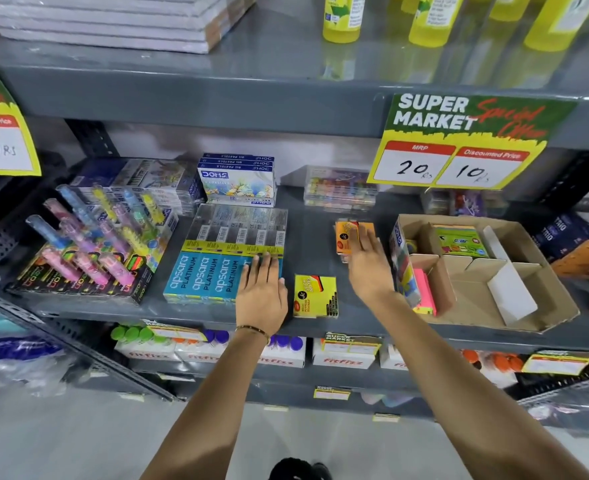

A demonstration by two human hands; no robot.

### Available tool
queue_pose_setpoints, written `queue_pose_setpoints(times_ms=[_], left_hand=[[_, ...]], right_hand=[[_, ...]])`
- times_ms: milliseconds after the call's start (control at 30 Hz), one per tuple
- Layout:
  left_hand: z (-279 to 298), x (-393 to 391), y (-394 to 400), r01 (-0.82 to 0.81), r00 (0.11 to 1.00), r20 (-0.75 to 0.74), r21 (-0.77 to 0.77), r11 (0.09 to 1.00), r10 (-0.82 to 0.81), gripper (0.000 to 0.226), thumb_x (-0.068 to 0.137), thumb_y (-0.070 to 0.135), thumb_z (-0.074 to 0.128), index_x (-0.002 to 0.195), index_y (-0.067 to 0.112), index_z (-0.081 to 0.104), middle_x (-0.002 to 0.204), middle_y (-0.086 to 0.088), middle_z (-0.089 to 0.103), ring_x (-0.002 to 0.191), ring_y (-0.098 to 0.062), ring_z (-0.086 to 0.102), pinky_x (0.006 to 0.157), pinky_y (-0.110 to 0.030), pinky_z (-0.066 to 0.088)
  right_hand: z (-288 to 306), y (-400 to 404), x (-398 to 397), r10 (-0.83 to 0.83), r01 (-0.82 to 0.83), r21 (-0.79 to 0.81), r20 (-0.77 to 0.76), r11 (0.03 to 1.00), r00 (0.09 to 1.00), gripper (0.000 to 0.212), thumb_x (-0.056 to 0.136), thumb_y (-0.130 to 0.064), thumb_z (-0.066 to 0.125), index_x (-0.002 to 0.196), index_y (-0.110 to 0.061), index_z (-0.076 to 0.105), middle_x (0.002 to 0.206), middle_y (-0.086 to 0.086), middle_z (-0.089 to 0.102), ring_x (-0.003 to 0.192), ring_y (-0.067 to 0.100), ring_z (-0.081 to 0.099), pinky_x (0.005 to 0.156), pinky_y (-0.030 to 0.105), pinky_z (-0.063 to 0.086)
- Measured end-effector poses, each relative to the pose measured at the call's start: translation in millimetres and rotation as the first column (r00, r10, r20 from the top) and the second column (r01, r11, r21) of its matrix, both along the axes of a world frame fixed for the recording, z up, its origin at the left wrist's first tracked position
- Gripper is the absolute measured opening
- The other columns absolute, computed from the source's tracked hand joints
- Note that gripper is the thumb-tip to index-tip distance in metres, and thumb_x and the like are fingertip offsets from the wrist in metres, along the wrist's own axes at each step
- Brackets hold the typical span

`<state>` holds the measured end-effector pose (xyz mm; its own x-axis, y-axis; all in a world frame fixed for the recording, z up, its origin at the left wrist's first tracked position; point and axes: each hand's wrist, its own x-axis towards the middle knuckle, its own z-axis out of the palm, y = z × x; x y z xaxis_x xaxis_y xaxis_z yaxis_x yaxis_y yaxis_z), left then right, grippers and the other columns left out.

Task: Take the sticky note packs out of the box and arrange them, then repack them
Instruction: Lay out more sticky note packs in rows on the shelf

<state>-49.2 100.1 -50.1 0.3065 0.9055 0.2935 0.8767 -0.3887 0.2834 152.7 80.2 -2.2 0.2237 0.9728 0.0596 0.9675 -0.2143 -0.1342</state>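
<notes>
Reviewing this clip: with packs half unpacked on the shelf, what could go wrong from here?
1. The yellow sticky note pack lies close to the grey shelf's front edge; a brush from either arm might knock it off.
2. The right hand rests on the orange sticky note pack, which looks blurred, so placement may end up crooked.
3. The pink notes lean at the cardboard box's near corner and might tip out.

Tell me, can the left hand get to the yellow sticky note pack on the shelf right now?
Probably yes. The left hand lies flat on the blue pencil boxes, right beside the yellow pack, which sits alone on bare shelf with nothing over it or between them.
</notes>
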Motion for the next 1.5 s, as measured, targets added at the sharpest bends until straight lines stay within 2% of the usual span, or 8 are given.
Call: queue_pose_setpoints(times_ms=[200,333,633,767,900,1100,1300,1500], left_hand=[[1.2,0.9,0.1,-0.003,1.000,0.001,0.000,1.000,0.003,0.045,0.091,0.018,0.043,0.133,0.003,0.039,0.139,-0.017,0.046,0.133,-0.032,0.034,0.112,-0.043,0.018],[2.3,0.5,-0.5,-0.002,1.000,-0.005,0.007,1.000,0.002,0.044,0.091,0.018,0.043,0.133,0.003,0.040,0.138,-0.017,0.047,0.132,-0.032,0.035,0.112,-0.044,0.019],[0.7,1.0,0.4,-0.010,1.000,-0.007,0.021,1.000,0.010,0.044,0.090,0.017,0.046,0.131,0.003,0.042,0.136,-0.017,0.049,0.130,-0.033,0.038,0.111,-0.043,0.018],[0.6,0.8,-0.5,-0.013,1.000,-0.014,0.010,1.000,0.013,0.044,0.091,0.019,0.044,0.132,0.004,0.041,0.137,-0.016,0.048,0.132,-0.032,0.036,0.112,-0.044,0.020],[1.0,1.0,-0.2,-0.014,1.000,-0.023,0.004,1.000,0.014,0.044,0.092,0.020,0.041,0.133,0.004,0.039,0.139,-0.016,0.047,0.132,-0.032,0.035,0.112,-0.044,0.020],[1.7,0.7,0.0,-0.007,1.000,-0.028,-0.017,1.000,0.006,0.046,0.093,0.021,0.039,0.135,0.005,0.036,0.142,-0.015,0.043,0.134,-0.031,0.031,0.114,-0.043,0.017],[2.8,0.9,-0.7,-0.003,1.000,-0.008,-0.013,1.000,0.003,0.045,0.093,0.020,0.040,0.135,0.005,0.036,0.142,-0.015,0.043,0.134,-0.031,0.031,0.113,-0.042,0.015],[3.2,1.0,-1.0,-0.004,1.000,-0.012,-0.022,1.000,0.003,0.046,0.093,0.021,0.038,0.136,0.005,0.035,0.143,-0.015,0.042,0.135,-0.030,0.029,0.115,-0.043,0.016]], right_hand=[[-4.2,6.7,14.4,0.049,-0.047,-0.043,0.046,0.998,0.998,0.061,0.087,0.011,0.044,0.144,-0.011,0.032,0.154,0.009,0.033,0.142,0.024,0.032,0.108,0.036,0.039],[3.1,-18.4,9.6,0.111,-0.137,0.289,0.103,0.948,0.988,0.058,0.061,0.020,0.069,0.115,0.000,0.066,0.115,0.017,0.071,0.103,0.027,0.070,0.074,0.034,0.060],[-41.2,-109.4,-3.4,0.165,-0.200,0.246,0.156,0.949,0.974,0.057,0.034,0.011,0.089,0.088,-0.002,0.078,0.089,0.012,0.078,0.079,0.024,0.076,0.058,0.036,0.062],[-33.9,-106.5,-18.2,0.038,-0.033,0.186,-0.023,0.982,0.999,0.031,0.056,-0.003,0.084,0.086,-0.004,0.077,0.093,0.011,0.078,0.078,0.026,0.076,0.056,0.035,0.061],[-10.9,-59.5,-7.3,-0.058,0.105,0.251,-0.188,0.962,0.980,0.038,0.080,0.001,0.062,0.117,-0.006,0.064,0.123,0.013,0.067,0.102,0.029,0.069,0.078,0.039,0.059],[-7.0,12.2,17.8,-0.014,0.011,-0.092,-0.030,0.996,0.999,0.067,0.089,0.003,0.050,0.149,-0.011,0.022,0.158,0.009,0.021,0.147,0.028,0.016,0.120,0.040,0.016],[-12.2,8.2,21.8,-0.008,0.008,0.007,0.034,1.000,0.999,0.057,0.086,0.013,0.042,0.136,-0.015,0.046,0.138,0.009,0.053,0.126,0.027,0.052,0.096,0.038,0.049],[-3.4,4.0,-12.4,0.165,-0.219,0.302,0.194,0.928,0.967,0.049,0.054,0.007,0.083,0.097,-0.015,0.075,0.093,0.004,0.078,0.072,0.020,0.075,0.052,0.025,0.058]])
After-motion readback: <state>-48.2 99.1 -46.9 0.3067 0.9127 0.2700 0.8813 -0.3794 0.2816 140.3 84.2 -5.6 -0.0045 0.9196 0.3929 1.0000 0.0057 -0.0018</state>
